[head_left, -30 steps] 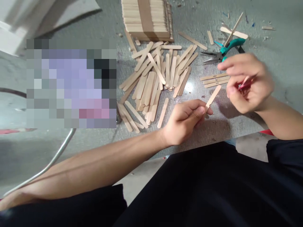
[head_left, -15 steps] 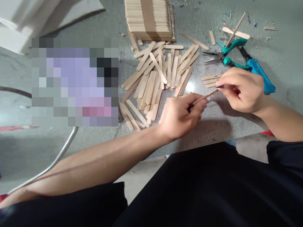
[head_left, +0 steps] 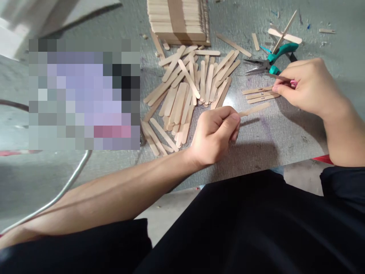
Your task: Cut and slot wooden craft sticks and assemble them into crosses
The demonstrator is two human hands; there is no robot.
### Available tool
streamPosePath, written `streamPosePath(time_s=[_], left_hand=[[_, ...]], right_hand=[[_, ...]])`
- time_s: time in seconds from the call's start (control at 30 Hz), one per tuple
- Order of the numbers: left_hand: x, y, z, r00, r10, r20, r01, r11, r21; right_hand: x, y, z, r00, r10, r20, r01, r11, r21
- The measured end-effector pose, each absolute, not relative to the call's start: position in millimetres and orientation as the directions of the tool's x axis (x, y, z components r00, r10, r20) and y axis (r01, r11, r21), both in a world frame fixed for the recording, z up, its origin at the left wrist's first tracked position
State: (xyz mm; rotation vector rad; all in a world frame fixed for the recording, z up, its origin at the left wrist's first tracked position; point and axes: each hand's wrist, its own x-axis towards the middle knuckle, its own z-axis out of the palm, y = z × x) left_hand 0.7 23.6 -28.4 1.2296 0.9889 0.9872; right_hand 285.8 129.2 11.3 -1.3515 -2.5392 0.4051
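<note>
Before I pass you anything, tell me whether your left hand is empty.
No, the left hand holds a wooden stick pinched between thumb and fingers, with one end sticking out.

From my feed, a grey, finely streaked tabletop (head_left: 242,152) fills the upper part of the frame — a bright glare spot (head_left: 228,101) shines near its middle. Below its edge, at lower centre, I see a strip of pale floor (head_left: 168,213) — dull grey, with small specks.
</note>
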Motion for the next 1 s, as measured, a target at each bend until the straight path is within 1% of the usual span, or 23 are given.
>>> streamPosePath(time_s=[0.07, 0.13, 0.17, 0.2, 0.23, 0.3, 0.37, 0.43, 0.5, 0.6, 0.83, 0.9, 1.0], left_hand=[[0, 24, -30, 0.282, 0.958, -0.050, -0.058, 0.069, 0.996], [-1, 23, -30, 0.285, 0.958, -0.039, -0.047, 0.055, 0.997], [-1, 22, -30, 0.282, 0.959, -0.037, -0.038, 0.049, 0.998], [0, 21, -30, 0.274, 0.961, -0.038, -0.029, 0.047, 0.998], [0, 21, -30, 0.267, 0.963, -0.041, -0.024, 0.049, 0.999], [0, 19, -31, 0.257, 0.965, -0.048, -0.027, 0.057, 0.998], [0, 17, -33, 0.250, 0.967, -0.051, -0.028, 0.060, 0.998], [-1, 16, -36, 0.237, 0.970, -0.053, -0.008, 0.057, 0.998], [-1, 16, -37, 0.222, 0.974, -0.046, 0.021, 0.042, 0.999], [1, 16, -36, 0.210, 0.977, -0.021, 0.074, 0.006, 0.997], [2, 19, -27, 0.252, 0.968, -0.018, 0.219, -0.039, 0.975], [2, 20, -27, 0.255, 0.967, -0.019, 0.256, -0.049, 0.965], [2, 20, -27, 0.235, 0.972, -0.016, 0.305, -0.058, 0.951]], right_hand=[[279, 122, 14, -0.499, 0.860, 0.103, 0.772, 0.495, -0.398], [271, 110, 19, -0.435, 0.888, 0.147, 0.753, 0.448, -0.482], [267, 104, 21, -0.423, 0.894, 0.147, 0.734, 0.433, -0.523], [263, 96, 22, -0.435, 0.886, 0.162, 0.699, 0.446, -0.559], [259, 88, 23, -0.448, 0.876, 0.180, 0.686, 0.466, -0.559], [252, 73, 21, -0.487, 0.826, 0.283, 0.666, 0.561, -0.491], [245, 59, 17, -0.557, 0.741, 0.375, 0.658, 0.669, -0.345], [239, 49, 13, -0.626, 0.667, 0.405, 0.641, 0.735, -0.219], [234, 42, 11, -0.653, 0.629, 0.422, 0.630, 0.761, -0.158], [229, 39, 9, -0.658, 0.629, 0.415, 0.629, 0.761, -0.157], [228, 34, 3, -0.604, 0.702, 0.377, 0.638, 0.710, -0.299], [229, 34, 1, -0.607, 0.690, 0.394, 0.630, 0.720, -0.291], [231, 35, 0, -0.635, 0.666, 0.391, 0.629, 0.740, -0.237]])
